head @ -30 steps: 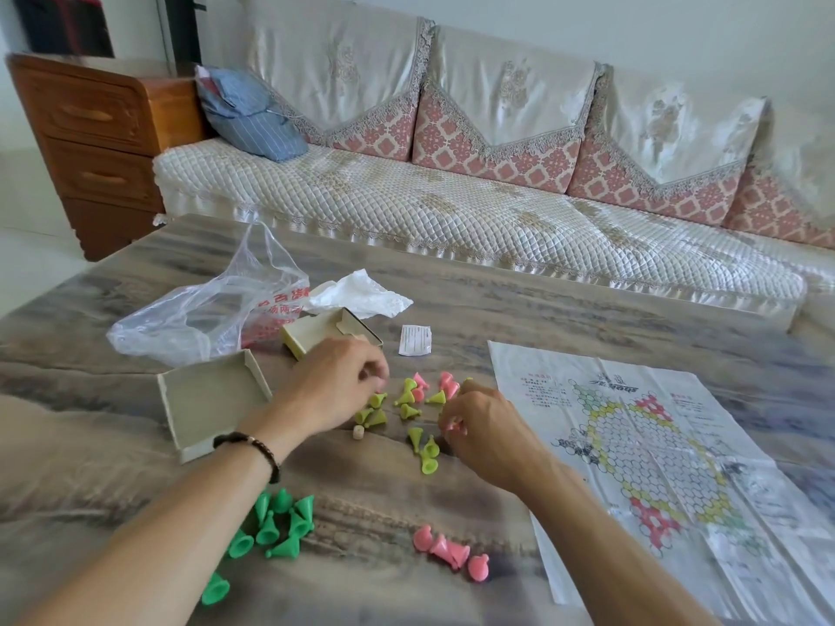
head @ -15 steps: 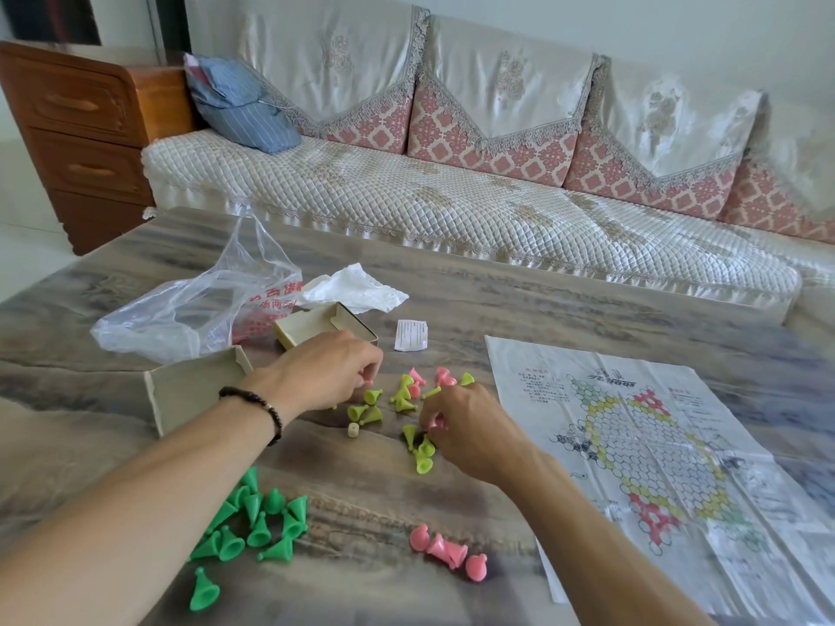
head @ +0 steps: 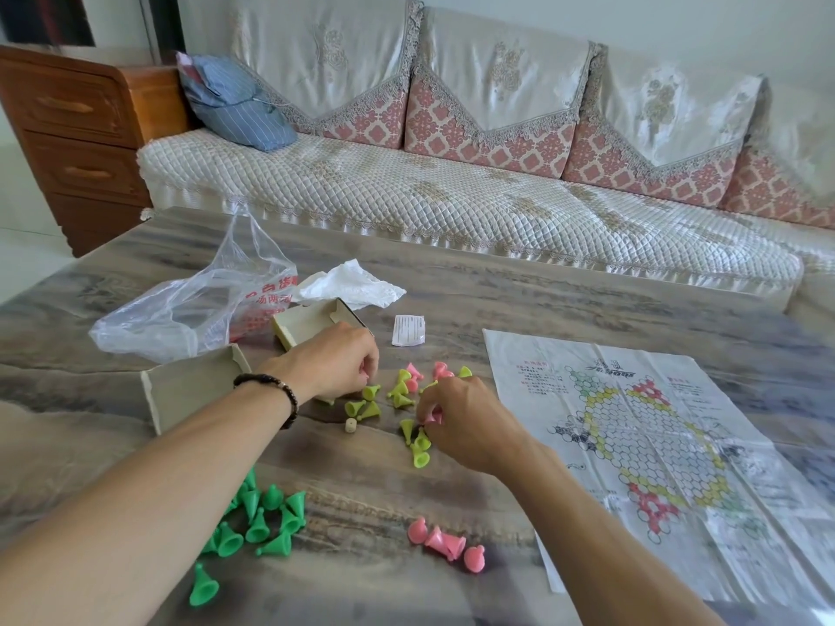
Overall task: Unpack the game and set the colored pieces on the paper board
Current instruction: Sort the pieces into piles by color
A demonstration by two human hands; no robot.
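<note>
L hand (head: 336,361) sits over the far-left edge of the mixed pile, fingers curled down w/ tips bunched at the bench (head: 452,286); grip looks narrow, pinching, but what's in it is hidden, can't tell. Bead bracelet (head: 275,390) on that wrist. R hand (head: 470,424) is curled in the middle of the pile, grip narrow, fingertips pinching a pink piece (head: 433,416).

Yellow-green pieces (head: 400,395) lie scattered btwn and around both hands, most on their sides; a couple of pink ones (head: 427,371) mixed in at the far edge. Small cream cube (head: 349,424) just beside the yellow-green ones, near the L wrist. Dark green pieces (head: 262,519) are heaped apart, near edge, by the L forearm; one lone green one nearer still. Four pink pieces (head: 445,542) grouped near edge, below the R forearm.

Paper board (head: 655,445) lies flat and creased to the R of the pile, hex grid w/ red, yellow, green zones; none of the pieces rest on it.

Box tray (head: 189,390) open, beside the L forearm; 2nd box half (head: 307,323) just beyond the L hand. Clear plastic bag (head: 194,309) w/ red print, far L. Crumpled white wrapper (head: 350,286) and small paper slip (head: 409,329) beyond the pile. Sofa (head: 452,196) and wooden drawers (head: 77,142) behind the bench.
</note>
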